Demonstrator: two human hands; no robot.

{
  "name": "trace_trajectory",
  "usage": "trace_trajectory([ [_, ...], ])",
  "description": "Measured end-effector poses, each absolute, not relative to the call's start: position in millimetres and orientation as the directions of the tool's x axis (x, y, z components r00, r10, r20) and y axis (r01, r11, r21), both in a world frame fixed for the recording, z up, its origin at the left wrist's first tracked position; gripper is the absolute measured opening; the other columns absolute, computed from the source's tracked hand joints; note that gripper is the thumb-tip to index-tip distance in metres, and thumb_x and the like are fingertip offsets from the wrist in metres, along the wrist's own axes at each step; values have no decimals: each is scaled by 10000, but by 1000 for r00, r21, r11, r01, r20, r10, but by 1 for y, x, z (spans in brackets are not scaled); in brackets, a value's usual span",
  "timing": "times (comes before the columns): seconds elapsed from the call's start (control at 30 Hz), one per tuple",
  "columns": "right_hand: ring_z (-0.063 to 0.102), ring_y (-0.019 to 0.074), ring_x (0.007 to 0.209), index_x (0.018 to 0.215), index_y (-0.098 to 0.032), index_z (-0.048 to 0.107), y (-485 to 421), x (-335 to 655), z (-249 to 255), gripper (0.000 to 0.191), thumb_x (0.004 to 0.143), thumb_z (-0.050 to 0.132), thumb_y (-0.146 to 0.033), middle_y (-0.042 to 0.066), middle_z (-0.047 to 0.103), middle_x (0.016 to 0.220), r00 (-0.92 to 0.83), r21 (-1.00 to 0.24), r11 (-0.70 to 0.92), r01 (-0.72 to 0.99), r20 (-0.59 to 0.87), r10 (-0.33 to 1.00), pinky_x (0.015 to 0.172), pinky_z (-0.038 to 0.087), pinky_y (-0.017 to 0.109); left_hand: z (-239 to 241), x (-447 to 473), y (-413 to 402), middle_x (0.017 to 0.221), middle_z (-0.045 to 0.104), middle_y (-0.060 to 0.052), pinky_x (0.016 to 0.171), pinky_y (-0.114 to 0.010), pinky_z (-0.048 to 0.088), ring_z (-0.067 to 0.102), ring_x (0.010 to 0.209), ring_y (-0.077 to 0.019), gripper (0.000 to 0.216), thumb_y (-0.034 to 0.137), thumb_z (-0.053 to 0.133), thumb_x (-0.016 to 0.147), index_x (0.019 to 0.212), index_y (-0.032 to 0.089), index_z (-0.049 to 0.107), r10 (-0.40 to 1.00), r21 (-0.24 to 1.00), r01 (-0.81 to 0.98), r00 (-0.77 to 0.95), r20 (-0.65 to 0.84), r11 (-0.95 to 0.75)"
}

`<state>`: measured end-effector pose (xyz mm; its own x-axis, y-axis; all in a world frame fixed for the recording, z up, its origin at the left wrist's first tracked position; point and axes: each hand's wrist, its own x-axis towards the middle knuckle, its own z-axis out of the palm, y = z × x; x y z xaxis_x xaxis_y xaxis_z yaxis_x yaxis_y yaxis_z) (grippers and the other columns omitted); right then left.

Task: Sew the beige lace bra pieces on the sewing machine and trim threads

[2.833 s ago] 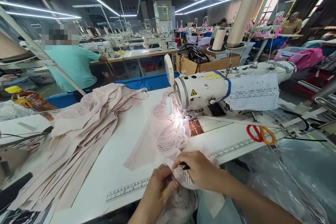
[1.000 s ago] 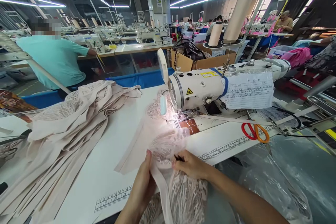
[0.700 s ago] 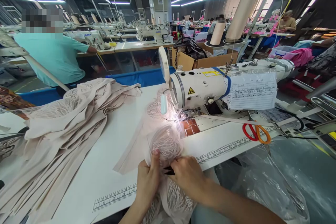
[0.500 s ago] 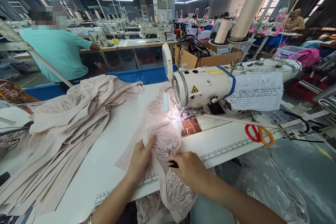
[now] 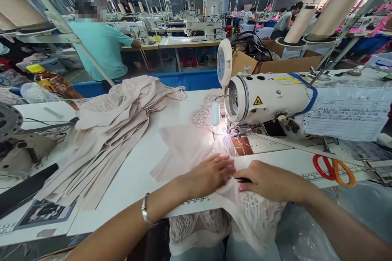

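A pale pink lace-and-fabric piece [image 5: 190, 147] lies on the white sewing table [image 5: 131, 179], running from under the needle of the white sewing machine [image 5: 263, 98] to the front edge, where it hangs over. My left hand [image 5: 211, 173] rests flat on the fabric, fingers stretched toward the needle. Right beside it, my right hand [image 5: 269, 181] is closed on a small black tool [image 5: 243, 180], whose tip points at my left hand. Both hands are a short way in front of the lit needle area.
A heap of pink fabric pieces [image 5: 113, 126] lies at the left. Red-and-orange scissors [image 5: 333, 168] lie at the right. A paper sheet [image 5: 346, 112] is taped on the machine. A person in a teal shirt [image 5: 101, 47] stands beyond the blue bin edge [image 5: 190, 79].
My left hand has moved from gripping the lace bundle to lying flat on the fabric. The fabric is spread flatter toward the needle. The view has shifted closer and leftward.
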<state>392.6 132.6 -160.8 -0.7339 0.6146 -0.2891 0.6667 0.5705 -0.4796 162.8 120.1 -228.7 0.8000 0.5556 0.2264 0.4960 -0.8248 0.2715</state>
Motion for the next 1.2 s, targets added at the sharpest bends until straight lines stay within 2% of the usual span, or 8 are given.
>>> trace_trajectory([
  [0.13,517,179,553,672,-199,656,167,409,-145,167,789,710,-92,27,583,601,-661,-245,615,749,-229,714,553,227,295,-251,206,130,1443,452,-238,1157,-578,322,378,1367,-420,474,234,612,937,1361,40,525,631,277,570,735,248,-773],
  [0.2,555,202,622,729,-184,656,181,409,-159,168,790,637,-28,58,627,693,-576,-112,565,818,-146,804,573,247,302,-255,207,140,1426,469,-237,1159,-568,318,383,1359,-422,488,250,637,920,1352,44,542,646,298,575,708,285,-762],
  [0.33,611,193,788,910,-177,637,200,391,-207,139,888,521,-104,79,679,943,-440,-335,443,832,89,894,665,354,275,-248,188,164,1397,545,-167,1172,-485,330,463,1331,-330,353,301,510,1003,1285,113,608,512,444,344,785,347,-828],
  [0.47,580,190,718,776,-190,559,209,376,-238,132,892,550,-253,43,650,769,-262,-469,312,826,170,950,646,353,271,-247,182,177,1151,677,-121,967,-365,513,626,1084,-243,347,171,320,1018,1142,131,642,647,579,373,657,386,-725],
  [0.63,518,163,617,703,-202,488,206,377,-247,209,871,547,-311,11,596,670,-250,-493,355,794,268,930,602,326,263,-258,194,166,1335,543,-242,991,-469,473,524,1197,-364,415,227,502,972,1303,-22,523,727,195,730,538,427,-655],
  [0.8,550,166,612,763,-203,494,199,379,-252,135,882,520,-262,7,614,684,-302,-435,430,791,333,893,595,340,261,-260,199,157,1324,572,-254,1113,-485,358,496,1277,-374,517,371,495,1022,1296,-65,548,681,-93,763,619,392,-640],
  [1.0,595,175,546,915,-161,564,192,377,-256,135,894,453,-87,18,647,675,-433,-171,519,838,371,821,565,342,283,-257,200,163,1307,580,-269,1104,-448,367,521,1253,-371,536,377,467,1031,1270,-95,555,645,-107,717,673,362,-689],
  [1.2,630,193,578,987,-111,622,187,375,-252,271,935,374,-18,42,656,684,-563,23,627,778,467,682,579,418,295,-247,194,169,1367,529,-249,989,-467,451,525,1197,-382,495,370,587,966,1274,-16,544,678,63,693,678,283,-719],
])
